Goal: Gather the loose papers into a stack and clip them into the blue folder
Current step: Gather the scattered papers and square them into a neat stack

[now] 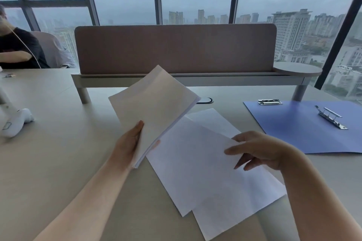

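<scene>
Holding a stack [154,107] of white sheets up off the desk [58,158] with my left hand [128,145], thumb on top near the lower left edge and the other fingers tucked underneath, so it's pinching the stack. That forearm is coming in from the bottom left, angled up and to the right. The stack is tilting back toward the window, its long axis running from near my hand up and away to the far right, and the right edges are fanning a bit so you can see several thin layers.

My right hand [260,151] is hovering over the loose sheets [205,168], palm down, fingers spread and loosely curled, with the fingertips at the right edge of the top sheet. I honestly can't tell if it's gripping that sheet yet. There are at least three flat, matte sheets overlapping on the desk, lying diagonally.

The blue folder [301,125] is lying open and flat on the right side of the desk, well apart from the sheets, smooth plastic-looking, with a shiny metal clip [331,117] on it and a second clip [270,101] at its far edge.
</scene>
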Demonstrator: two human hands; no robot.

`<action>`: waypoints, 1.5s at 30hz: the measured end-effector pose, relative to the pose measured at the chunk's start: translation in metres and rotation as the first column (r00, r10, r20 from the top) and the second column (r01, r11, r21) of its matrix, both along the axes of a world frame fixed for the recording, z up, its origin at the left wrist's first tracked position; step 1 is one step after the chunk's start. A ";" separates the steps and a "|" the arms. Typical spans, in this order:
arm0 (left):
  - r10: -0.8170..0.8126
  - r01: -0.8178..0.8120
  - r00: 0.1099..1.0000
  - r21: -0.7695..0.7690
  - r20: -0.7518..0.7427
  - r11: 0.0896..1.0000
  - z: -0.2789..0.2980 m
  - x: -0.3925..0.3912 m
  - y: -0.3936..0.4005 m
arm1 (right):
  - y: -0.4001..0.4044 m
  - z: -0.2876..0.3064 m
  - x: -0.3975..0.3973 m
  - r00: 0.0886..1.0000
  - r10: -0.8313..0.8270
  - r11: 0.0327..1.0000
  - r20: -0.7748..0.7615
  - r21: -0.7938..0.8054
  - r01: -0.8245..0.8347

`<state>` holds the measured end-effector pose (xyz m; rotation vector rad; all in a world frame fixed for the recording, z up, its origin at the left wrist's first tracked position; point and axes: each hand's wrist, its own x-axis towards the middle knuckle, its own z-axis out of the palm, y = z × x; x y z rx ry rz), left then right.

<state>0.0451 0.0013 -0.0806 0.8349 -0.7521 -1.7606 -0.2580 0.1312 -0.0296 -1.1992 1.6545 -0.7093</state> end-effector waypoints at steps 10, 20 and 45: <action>-0.027 0.027 0.998 -0.003 0.053 1.000 -0.003 -0.003 -0.003 | -0.041 -0.022 0.016 0.774 -0.442 0.895 -0.454 -0.280 0.347; 0.010 -0.010 0.991 0.004 0.130 1.000 -0.005 -0.001 -0.006 | -0.044 -0.020 0.022 0.912 -0.356 0.935 -0.206 -0.071 0.349; 0.008 -0.003 0.978 -0.020 0.209 1.000 0.003 -0.001 0.006 | -0.029 -0.021 0.030 0.944 -0.250 0.968 0.218 0.016 0.252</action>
